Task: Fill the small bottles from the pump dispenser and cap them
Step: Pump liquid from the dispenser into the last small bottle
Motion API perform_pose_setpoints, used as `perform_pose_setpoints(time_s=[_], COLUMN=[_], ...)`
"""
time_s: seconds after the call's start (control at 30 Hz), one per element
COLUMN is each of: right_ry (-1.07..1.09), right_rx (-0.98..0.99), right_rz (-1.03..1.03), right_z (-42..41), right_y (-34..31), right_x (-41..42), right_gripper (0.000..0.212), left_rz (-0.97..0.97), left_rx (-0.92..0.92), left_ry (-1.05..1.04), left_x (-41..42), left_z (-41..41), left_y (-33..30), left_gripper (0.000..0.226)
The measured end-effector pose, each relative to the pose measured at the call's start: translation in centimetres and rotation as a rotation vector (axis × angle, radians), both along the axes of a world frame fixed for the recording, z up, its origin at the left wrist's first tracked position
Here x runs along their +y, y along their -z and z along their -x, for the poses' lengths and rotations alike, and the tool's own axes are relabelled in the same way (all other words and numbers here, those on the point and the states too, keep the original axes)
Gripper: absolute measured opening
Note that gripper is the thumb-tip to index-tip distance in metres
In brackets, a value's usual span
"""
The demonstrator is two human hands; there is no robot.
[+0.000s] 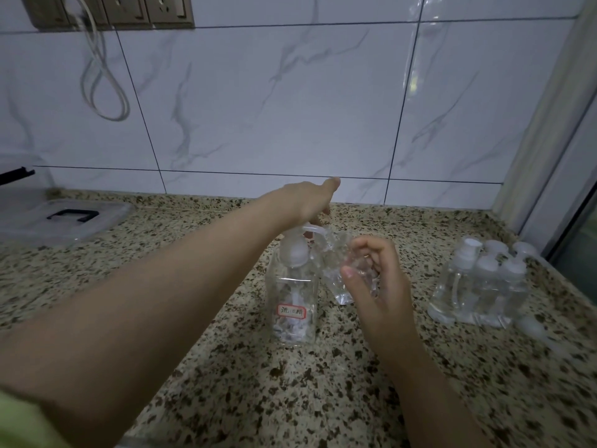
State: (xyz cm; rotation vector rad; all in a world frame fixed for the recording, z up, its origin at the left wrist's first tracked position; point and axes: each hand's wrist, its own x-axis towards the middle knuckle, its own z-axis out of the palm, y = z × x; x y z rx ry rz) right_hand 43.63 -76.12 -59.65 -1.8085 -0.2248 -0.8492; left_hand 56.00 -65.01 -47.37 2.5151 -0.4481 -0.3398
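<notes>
A clear pump dispenser (293, 305) with a red-edged label stands mid-counter. My left hand (310, 200) presses down on its white pump head with the fingers fairly straight. My right hand (376, 279) grips a small clear bottle (339, 270), tilted, with its uncapped mouth up under the pump's spout. To the right stands a cluster of several small clear bottles (481, 286) with white caps. A loose white cap (531, 328) lies just in front of that cluster.
The speckled granite counter (226, 367) meets a white marble-look tiled wall. A clear plastic box lid with a black handle (64, 218) sits at the far left. A white cable (103, 76) hangs from wall sockets. A window frame (555, 156) borders the right.
</notes>
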Motion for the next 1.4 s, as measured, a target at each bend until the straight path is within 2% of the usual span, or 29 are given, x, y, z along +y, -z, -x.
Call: perform_pose_setpoints(time_s=[0.1,0.4,0.83,0.93,1.07,1.4], right_ry=[0.002,-0.005,-0.033,-0.037,-0.057,-0.046], right_rx=[0.007,0.014,0.018,0.015,0.01,-0.012], right_rz=[0.004,-0.015,-0.035,-0.017,-0.048,-0.016], right_z=[0.0,-0.08,-0.08,-0.07,-0.08,0.03], right_y=[0.06,0.09,0.05,-0.01,-0.1,-0.26], right_x=[-0.06,-0.02,-0.12,-0.11,-0.01,0.13], right_gripper=[0.033,0.032,0.031,0.032,0.032,0.03], left_rz=[-0.015,0.032,-0.043,-0.09,-0.019,-0.043], left_rx=[0.048,-0.006,-0.048,-0.005,-0.005,-0.004], left_ry=[0.01,0.001,0.021,0.026,0.036,0.043], left_x=[0.01,0.09,-0.31,-0.22,-0.11,-0.15], left_z=[0.0,0.16,-0.12,-0.09,-0.02,-0.2], left_y=[-0.06,-0.05,-0.3,-0.1,-0.22,0.1], left_gripper=[0.072,0.072,0.071,0.073,0.072,0.071])
